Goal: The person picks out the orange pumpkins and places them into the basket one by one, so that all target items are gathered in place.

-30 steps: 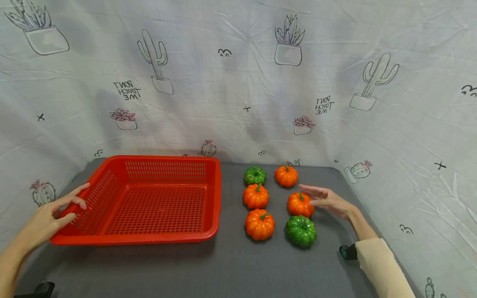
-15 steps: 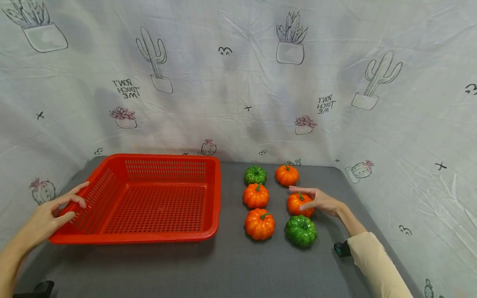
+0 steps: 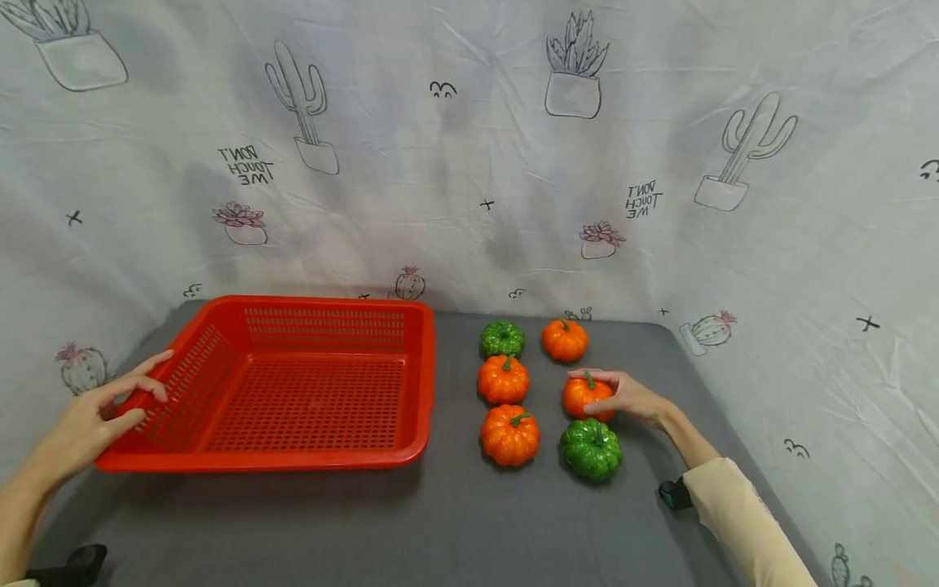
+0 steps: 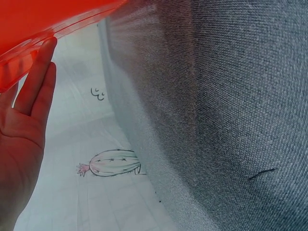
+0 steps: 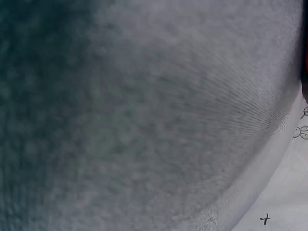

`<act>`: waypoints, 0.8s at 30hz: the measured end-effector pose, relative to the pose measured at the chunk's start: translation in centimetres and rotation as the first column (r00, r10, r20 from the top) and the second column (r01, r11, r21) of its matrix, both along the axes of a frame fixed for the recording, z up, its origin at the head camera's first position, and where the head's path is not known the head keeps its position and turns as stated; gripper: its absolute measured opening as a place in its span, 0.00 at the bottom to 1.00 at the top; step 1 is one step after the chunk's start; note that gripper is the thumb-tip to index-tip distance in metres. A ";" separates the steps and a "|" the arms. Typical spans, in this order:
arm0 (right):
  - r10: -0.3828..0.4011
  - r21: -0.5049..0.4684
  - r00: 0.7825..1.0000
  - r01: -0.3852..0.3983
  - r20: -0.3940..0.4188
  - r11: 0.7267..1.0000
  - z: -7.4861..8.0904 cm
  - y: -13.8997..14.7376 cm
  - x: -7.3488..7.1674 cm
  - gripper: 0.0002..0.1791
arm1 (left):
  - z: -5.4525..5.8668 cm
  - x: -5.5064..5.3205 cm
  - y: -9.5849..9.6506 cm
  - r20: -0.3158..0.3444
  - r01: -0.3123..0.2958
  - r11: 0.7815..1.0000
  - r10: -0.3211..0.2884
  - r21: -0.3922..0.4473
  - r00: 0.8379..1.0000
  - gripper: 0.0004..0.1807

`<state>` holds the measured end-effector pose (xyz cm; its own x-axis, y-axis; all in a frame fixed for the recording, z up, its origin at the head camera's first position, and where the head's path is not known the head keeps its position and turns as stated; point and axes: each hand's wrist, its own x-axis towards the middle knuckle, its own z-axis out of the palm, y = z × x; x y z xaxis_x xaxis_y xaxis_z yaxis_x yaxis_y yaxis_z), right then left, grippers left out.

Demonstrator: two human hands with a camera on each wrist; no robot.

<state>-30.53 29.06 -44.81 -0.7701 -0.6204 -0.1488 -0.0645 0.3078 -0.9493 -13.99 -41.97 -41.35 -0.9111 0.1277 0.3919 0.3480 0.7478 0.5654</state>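
Red basket [image 3: 257,463] at left, on grey table [image 3: 469,530]. Left rim gripped by left hand [image 3: 99,417], thumb and fingers part-curled about the edge. At right, on table: orange pumpkin [image 3: 577,398], pinched between thumb and fingers of right hand [image 3: 631,398], spread only to pumpkin width. Just beside, near side: green pumpkin [image 3: 591,451]. Far side, apart: second orange pumpkin [image 3: 565,342]. Between basket and right hand: row of three pumpkins [image 3: 502,381], far one green, others orange.

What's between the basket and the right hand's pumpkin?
Head view: between red basket and held orange pumpkin, a column, far to near: green pumpkin, middle orange pumpkin, near orange pumpkin; grey table around.
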 end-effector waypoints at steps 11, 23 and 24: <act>-0.149 -0.168 0.984 0.131 -0.100 0.977 1.2 0.7 0.3 0.18 | 0.3 -0.3 -0.2 0.051 -0.003 1.000 0.004 -0.018 0.999 0.07; -0.283 -0.065 0.916 0.276 -0.283 0.959 4.3 0.1 0.2 0.23 | 0.2 0.0 -0.2 0.046 -0.036 0.999 0.036 -0.001 0.998 0.06; -0.293 -0.066 0.912 0.287 -0.285 0.956 4.5 0.0 0.2 0.23 | 0.2 0.1 -0.2 0.045 -0.035 0.999 0.035 -0.009 0.998 0.07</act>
